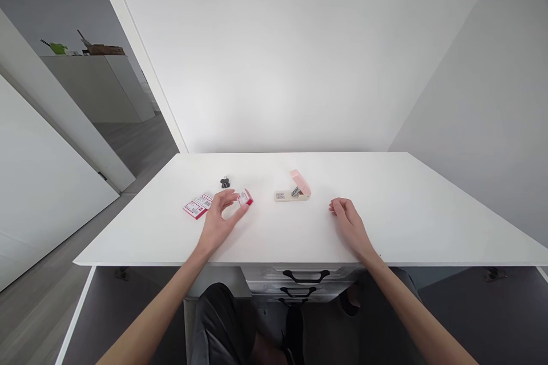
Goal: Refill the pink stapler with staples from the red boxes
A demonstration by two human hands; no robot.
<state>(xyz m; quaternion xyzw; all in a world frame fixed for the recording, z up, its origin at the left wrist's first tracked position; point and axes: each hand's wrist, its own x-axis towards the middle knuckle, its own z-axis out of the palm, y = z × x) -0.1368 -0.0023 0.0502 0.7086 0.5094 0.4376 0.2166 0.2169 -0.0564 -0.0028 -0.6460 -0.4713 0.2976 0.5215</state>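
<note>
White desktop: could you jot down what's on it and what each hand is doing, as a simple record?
Surface: white desktop
Left hand: holds a small red-and-white printed box at its fingertips
Right hand: fingers curled, nothing visible in them
Between the hands: pink-and-cream stapler, pink top raised
Left of left hand: red-and-white printed packaging
Beyond left hand: small black object, too small to identify
</note>
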